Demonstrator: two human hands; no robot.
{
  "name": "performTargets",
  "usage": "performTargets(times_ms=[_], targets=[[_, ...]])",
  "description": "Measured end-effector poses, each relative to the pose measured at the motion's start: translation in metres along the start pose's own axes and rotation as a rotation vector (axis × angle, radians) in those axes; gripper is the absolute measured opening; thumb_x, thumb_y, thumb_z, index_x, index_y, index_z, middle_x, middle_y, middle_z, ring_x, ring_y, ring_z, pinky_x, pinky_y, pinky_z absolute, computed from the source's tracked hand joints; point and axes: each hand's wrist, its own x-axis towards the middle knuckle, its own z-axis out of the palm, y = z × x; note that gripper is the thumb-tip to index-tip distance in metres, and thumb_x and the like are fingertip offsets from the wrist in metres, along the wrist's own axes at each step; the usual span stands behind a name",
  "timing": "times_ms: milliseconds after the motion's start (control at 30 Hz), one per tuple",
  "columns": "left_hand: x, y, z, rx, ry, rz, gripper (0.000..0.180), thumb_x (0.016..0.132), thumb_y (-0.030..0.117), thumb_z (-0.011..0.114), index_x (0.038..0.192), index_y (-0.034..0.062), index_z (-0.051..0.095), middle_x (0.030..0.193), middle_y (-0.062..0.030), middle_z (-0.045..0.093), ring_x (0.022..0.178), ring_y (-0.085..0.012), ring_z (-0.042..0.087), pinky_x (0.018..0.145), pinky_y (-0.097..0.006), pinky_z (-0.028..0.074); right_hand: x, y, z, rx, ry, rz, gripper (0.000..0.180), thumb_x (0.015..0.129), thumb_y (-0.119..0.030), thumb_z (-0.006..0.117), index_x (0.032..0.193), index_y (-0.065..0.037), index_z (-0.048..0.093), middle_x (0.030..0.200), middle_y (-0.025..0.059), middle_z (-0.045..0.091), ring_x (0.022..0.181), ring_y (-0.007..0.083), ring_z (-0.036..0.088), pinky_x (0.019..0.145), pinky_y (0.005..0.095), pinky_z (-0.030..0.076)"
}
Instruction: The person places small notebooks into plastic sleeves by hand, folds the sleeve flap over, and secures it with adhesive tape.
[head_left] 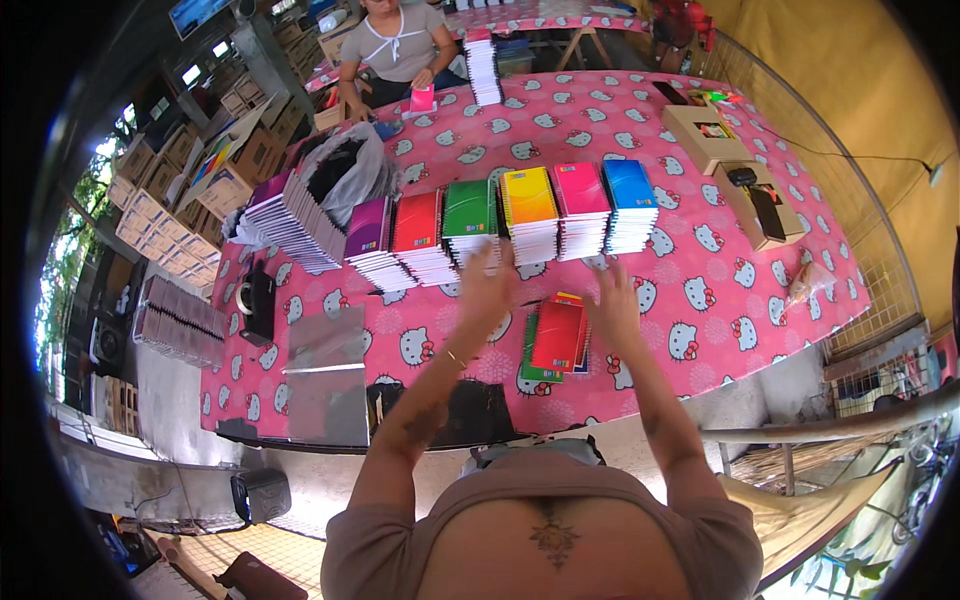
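Several spiral notebooks lie in a loose, fanned pile (pixel 557 338) on the table before me, a red one on top, with green, yellow and blue edges showing beneath. My right hand (pixel 612 305) is at the pile's right side, fingers apart and holding nothing. Somewhat blurred, my left hand (pixel 488 285) reaches forward in front of the green notebook stack (pixel 470 210) and beside the yellow stack (pixel 527 197), its fingers stretched out. The row also has a purple stack (pixel 369 228), a red stack (pixel 418 222), a pink stack (pixel 579 188) and a blue stack (pixel 629 185).
A leaning purple stack (pixel 295 220) and a plastic bag (pixel 375 175) stand at the left, near a black tape dispenser (pixel 257 305) and clear plastic sheets (pixel 327 370). Cardboard boxes (pixel 757 205) sit at the right. Across the table, a person (pixel 400 45) holds a pink notebook (pixel 422 98).
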Motion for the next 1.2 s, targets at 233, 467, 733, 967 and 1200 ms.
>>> performTargets(times_ms=[233, 467, 733, 967, 1200], targets=[[0.048, -0.052, -0.032, 0.185, 0.018, 0.148, 0.035, 0.087, 0.007, 0.061, 0.122, 0.0046, 0.064, 0.115, -0.0108, 0.068, 0.109, -0.0264, 0.062, 0.105, -0.053, 0.040, 0.120, 0.083, -0.016, -0.346, 0.091, -0.070, 0.052, 0.084, -0.012, 0.069, 0.134, -0.015, 0.057, 0.136, 0.0093, 0.055, 0.128, 0.0285, 0.050, 0.103, 0.0552, 0.038], [0.052, 0.022, -0.094, -0.058, 0.250, 0.059, 0.025, 0.089, 0.005, 0.064, 0.114, 0.0019, 0.067, 0.093, -0.0114, 0.068, 0.082, -0.0270, 0.063, 0.076, -0.040, 0.049, 0.096, 0.077, -0.056, 0.381, 0.604, 0.068, 0.031, 0.082, 0.008, 0.058, 0.107, -0.009, 0.067, 0.106, 0.0113, 0.071, 0.099, 0.0276, 0.067, 0.083, 0.0372, 0.051], [0.066, 0.057, -0.131, -0.431, 0.172, -0.027, 0.021, 0.094, 0.007, 0.063, 0.114, 0.0020, 0.068, 0.089, -0.0149, 0.068, 0.072, -0.0241, 0.065, 0.062, -0.034, 0.049, -0.022, 0.088, 0.035, 1.285, -0.243, -0.006, 0.036, 0.078, 0.019, 0.049, 0.101, -0.004, 0.066, 0.135, 0.0140, 0.059, 0.123, 0.0238, 0.057, 0.104, 0.0346, 0.044], [-0.070, 0.071, -0.039, -0.382, -0.159, 0.245, 0.021, 0.091, 0.012, 0.065, 0.110, 0.0063, 0.067, 0.106, -0.0113, 0.066, 0.096, -0.0284, 0.063, 0.084, -0.042, 0.051, -0.037, 0.084, 0.074, 1.243, -0.395, 0.176, 0.057, 0.077, 0.021, 0.039, 0.125, -0.004, 0.058, 0.135, 0.0153, 0.057, 0.131, 0.0261, 0.051, 0.112, 0.0348, 0.037], [-0.054, 0.011, -0.024, -0.220, -0.086, 0.171, 0.038, 0.088, 0.013, 0.066, 0.125, 0.0053, 0.058, 0.124, -0.0149, 0.061, 0.113, -0.0363, 0.058, 0.097, -0.049, 0.046, -0.049, 0.086, 0.085, 0.852, -0.039, 0.129, 0.061, 0.076, 0.021, 0.035, 0.130, -0.001, 0.053, 0.132, 0.0148, 0.056, 0.127, 0.0259, 0.054, 0.107, 0.0358, 0.043]])
